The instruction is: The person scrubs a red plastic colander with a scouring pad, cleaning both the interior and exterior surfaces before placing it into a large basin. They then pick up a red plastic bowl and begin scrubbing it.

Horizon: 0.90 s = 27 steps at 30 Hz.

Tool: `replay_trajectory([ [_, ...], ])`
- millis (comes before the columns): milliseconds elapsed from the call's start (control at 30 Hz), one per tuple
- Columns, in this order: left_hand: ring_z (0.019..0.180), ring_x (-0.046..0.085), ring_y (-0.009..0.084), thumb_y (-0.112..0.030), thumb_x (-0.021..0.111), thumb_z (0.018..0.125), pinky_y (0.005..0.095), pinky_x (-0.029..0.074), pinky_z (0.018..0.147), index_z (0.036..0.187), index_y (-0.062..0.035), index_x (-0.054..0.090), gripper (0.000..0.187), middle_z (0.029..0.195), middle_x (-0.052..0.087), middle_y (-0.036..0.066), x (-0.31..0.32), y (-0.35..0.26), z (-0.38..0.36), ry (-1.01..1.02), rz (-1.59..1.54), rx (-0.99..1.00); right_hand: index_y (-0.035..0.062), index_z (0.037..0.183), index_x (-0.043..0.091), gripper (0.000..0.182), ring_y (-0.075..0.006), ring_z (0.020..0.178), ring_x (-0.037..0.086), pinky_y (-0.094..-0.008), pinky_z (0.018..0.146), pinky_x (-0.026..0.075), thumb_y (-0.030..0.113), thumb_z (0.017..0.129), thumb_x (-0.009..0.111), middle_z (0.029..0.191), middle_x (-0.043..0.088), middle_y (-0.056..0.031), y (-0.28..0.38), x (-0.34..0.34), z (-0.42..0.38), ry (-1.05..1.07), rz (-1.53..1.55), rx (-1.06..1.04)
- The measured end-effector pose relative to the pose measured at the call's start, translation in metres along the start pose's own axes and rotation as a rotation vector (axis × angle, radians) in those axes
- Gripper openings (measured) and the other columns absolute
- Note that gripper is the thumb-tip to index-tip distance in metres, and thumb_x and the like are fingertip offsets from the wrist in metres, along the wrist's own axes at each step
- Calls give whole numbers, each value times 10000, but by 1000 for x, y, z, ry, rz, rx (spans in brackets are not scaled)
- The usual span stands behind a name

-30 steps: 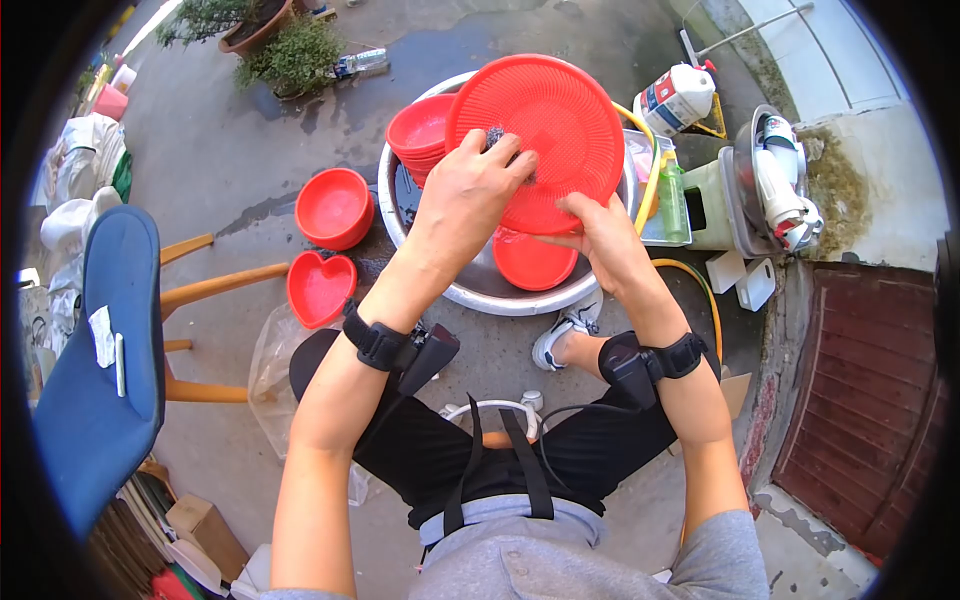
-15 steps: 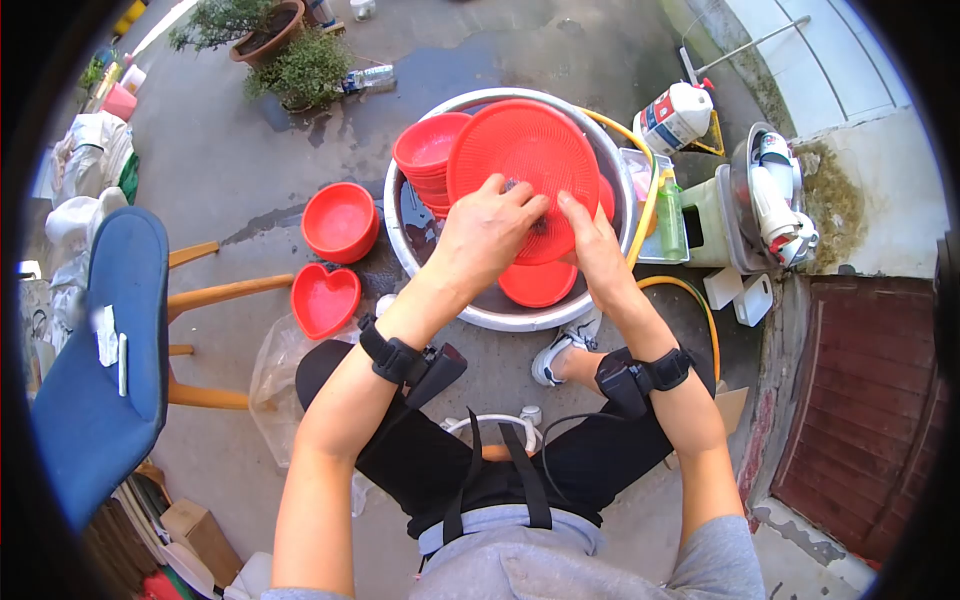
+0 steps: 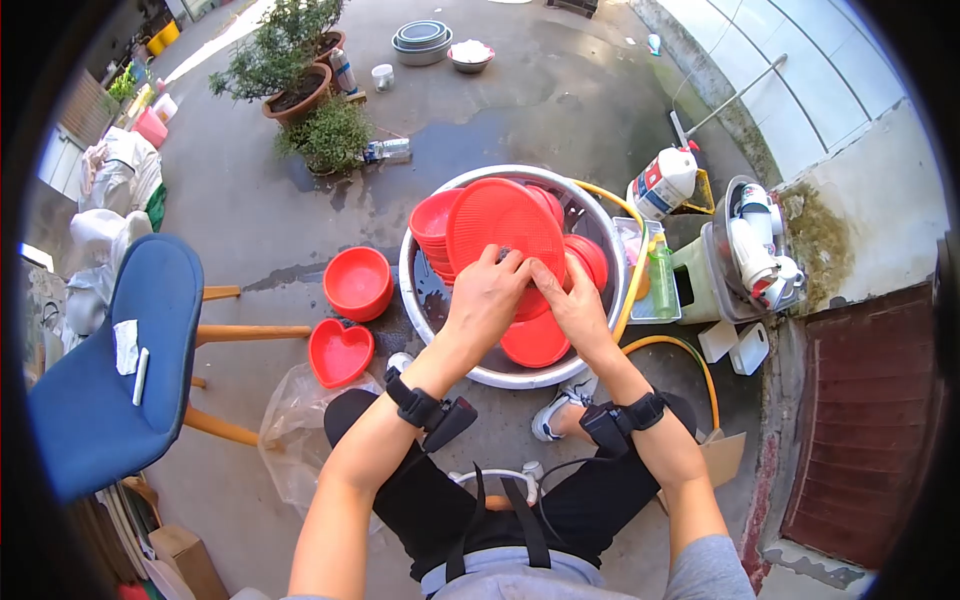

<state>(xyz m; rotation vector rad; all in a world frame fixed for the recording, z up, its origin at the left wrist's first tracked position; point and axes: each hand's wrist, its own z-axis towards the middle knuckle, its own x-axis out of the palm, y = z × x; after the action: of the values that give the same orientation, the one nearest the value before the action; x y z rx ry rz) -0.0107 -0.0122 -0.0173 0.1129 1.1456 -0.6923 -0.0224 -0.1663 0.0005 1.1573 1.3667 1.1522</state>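
Note:
A round red plastic tray with a ribbed surface (image 3: 500, 215) is tilted up over a wide metal basin (image 3: 408, 285). My left hand (image 3: 487, 295) presses a dark scrubber, mostly hidden under its fingers, against the tray's face. My right hand (image 3: 578, 308) grips the tray near its lower right edge, with the thumb on the face and the other fingers partly hidden. Inside the basin, a stack of red bowls (image 3: 432, 222) leans at the left. A round red piece (image 3: 535, 342) lies at the near side, and more red pieces (image 3: 588, 258) sit at the right.
Left of the basin are a round red bowl (image 3: 358, 284) and a heart-shaped red bowl (image 3: 341, 353). A blue chair (image 3: 150, 330) stands further left. A yellow hose (image 3: 632, 290) curves along the basin's right, by a tray holding a green bottle (image 3: 661, 280).
The view has tilted up, so the basin sits lower in the picture. The tray is tipped more steeply, and my hands have come closer together on its lower part.

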Motion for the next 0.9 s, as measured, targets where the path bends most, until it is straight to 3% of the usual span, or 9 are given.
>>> replay_trajectory([
  [133,864,588,260,-78,659,742,355,544,667,945,-75,639,204,903,623,48,-2,0,4,-42,91,-90,0,1212,560,503,-173,1007,643,-327,874,492,420,950,652,1112,674,-136,-5,-2,-2,-53,-36,-47],
  [200,872,585,256,-122,735,703,351,539,712,1021,-93,628,338,950,628,43,0,-5,1,0,66,-90,-2,1214,552,551,-183,1018,638,-330,882,486,483,957,613,1104,671,-159,-3,-5,-6,-66,-39,-73],
  [267,877,587,256,-134,738,705,355,541,713,1029,-81,623,348,943,624,50,-1,-15,-2,24,-66,45,-8,1224,539,586,-224,1039,639,-353,901,478,519,969,569,1101,665,-185,-11,-11,-5,-44,-78,24],
  [333,869,587,261,-149,736,707,359,542,708,1043,-68,614,366,921,614,59,5,-25,-7,53,-41,66,3,1279,509,618,-356,1107,629,-408,939,460,543,979,525,1144,649,-244,-23,-14,-5,-39,-123,-22],
  [433,854,585,260,-148,733,701,356,542,698,1018,-69,623,345,921,613,59,13,-24,-4,-10,45,11,1,1287,505,629,-426,1129,606,-436,932,462,548,976,521,1170,636,-286,-19,-18,-6,-41,-234,-37],
  [533,858,584,257,-135,728,689,347,542,693,1002,-62,631,335,924,613,60,8,-20,-1,-49,70,-71,3,1278,516,622,-406,1114,621,-431,926,467,547,977,521,1154,649,-266,-3,-15,-6,-40,-207,-39],
  [600,853,588,250,-89,644,721,338,546,644,956,-64,645,236,867,605,69,0,-19,1,-92,26,-66,5,1262,528,605,-380,1113,628,-422,927,467,539,977,529,1157,654,-243,-2,-12,-4,-41,-185,-59],
  [733,849,583,252,-82,638,711,339,545,644,951,-60,649,241,869,606,72,4,-23,-2,-81,10,37,4,1285,513,603,-337,1120,631,-399,939,467,517,970,559,1160,653,-226,-9,-9,0,4,-164,-48],
  [900,855,587,268,-126,704,709,365,544,677,1008,-62,641,312,893,613,72,-5,-14,-2,-141,33,-122,-11,1319,488,615,-248,1121,629,-356,941,476,448,942,645,1162,659,-202,-1,5,6,45,-137,-130],
])
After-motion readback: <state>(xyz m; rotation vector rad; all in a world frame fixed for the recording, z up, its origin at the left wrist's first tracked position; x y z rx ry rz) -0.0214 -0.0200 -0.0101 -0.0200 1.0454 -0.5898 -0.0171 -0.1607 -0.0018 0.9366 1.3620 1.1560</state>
